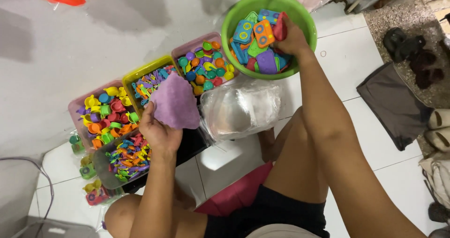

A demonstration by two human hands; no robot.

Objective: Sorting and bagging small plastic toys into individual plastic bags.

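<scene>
— Hands first: what is each one doing?

— Left hand (157,132) pinches a flat purple plastic toy piece (176,102), thumb and fingers closed on its lower edge so the broad face stands up toward the camera. It sits at about nine o'clock from the middle of the view, raised over the bins.

— And the other?

— Right hand (291,39) reaches into the round green plastic bowl (229,18) at twelve o'clock, fingers curled shut around a small red plastic piece (280,27). The bowl holds a heap of flat toy stove pieces in blue, orange and purple (255,43).

— Why is the bowl so far out?

— My guess is that it stands at arm's length so the knees leave it room; the person sits low on the white tiled floor (356,69), legs folded, on a pink cushion (239,193).

— What lies under the left hand?

— A row of rectangular plastic bins, touching side by side. A pink bin of small coloured toy cups and pots (105,111) lies at nine o'clock, a yellow bin of tiny toy utensils (145,83) beside it, another pink bin of round toy pieces (206,67) toward eleven. A grey bin of mixed small utensils (124,160) lies nearer the knee. Each kind is kept apart, probably for easy picking.

— And the shiny heap in the middle?

— A stack of clear plastic bags (239,109), just beside the bins and below the bowl, within reach of either hand.
</scene>
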